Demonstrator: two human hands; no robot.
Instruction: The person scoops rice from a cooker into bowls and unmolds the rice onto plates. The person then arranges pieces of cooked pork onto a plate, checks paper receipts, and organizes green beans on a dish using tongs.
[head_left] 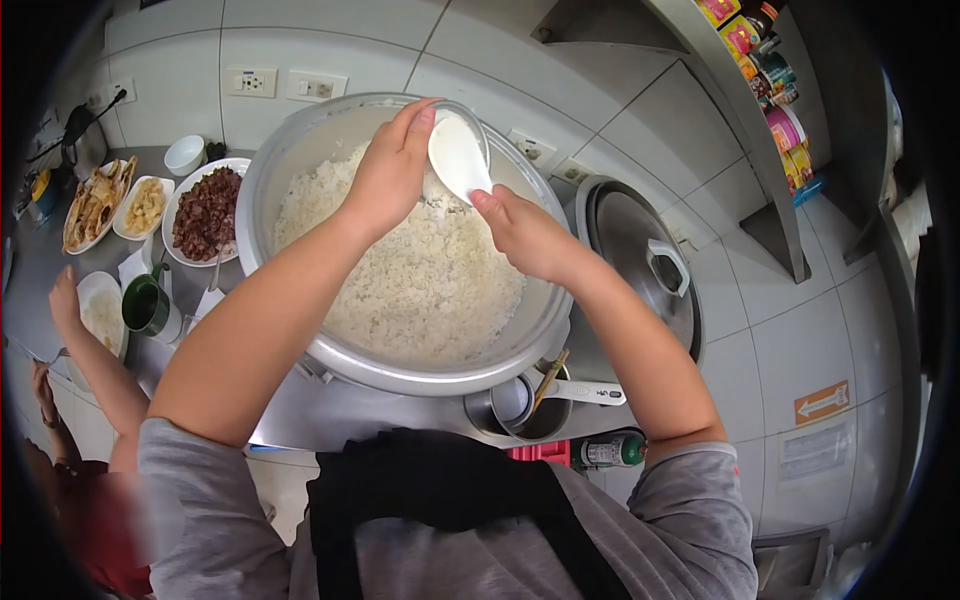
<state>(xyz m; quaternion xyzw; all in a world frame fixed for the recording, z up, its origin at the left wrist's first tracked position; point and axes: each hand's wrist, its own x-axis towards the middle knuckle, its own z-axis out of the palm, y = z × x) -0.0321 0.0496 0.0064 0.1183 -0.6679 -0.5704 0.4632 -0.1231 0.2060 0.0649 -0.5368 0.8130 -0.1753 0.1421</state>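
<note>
Left hand [392, 172] curled on the side of a round-rimmed bowl [481, 128], thumb and fingers gripping it. Right hand [515, 232] closed around a white scoop [460, 163], thumb pressed on top; the scoop's broad end lies across the bowl's mouth. Bowl's contents, if any: cannot tell. Both hands are over the far part of a wide metal pot [445, 380], above loose white rice [410, 290].

Risks, as judged: a slack left grip on a smooth rim could drop the bowl into the rice. A tilted scoop could spill over the pot's edge. Forearms pass close over the rim, so a low elbow might knock it.

Surface: grey counter [310, 413]. Right of the pot, a lidded pot [630, 250]; near side, a small saucepan [545, 420]. Left: plate of dark reddish food [205, 212], smaller yellowish dish [145, 208], green mug [147, 303]. Another person's hand [65, 300] beside an oval plate [102, 312].

Room: pale tiled wall [320, 45] with sockets [251, 82], packets [742, 38] on a shelf far right, orange arrow sign [822, 403] at right
</note>
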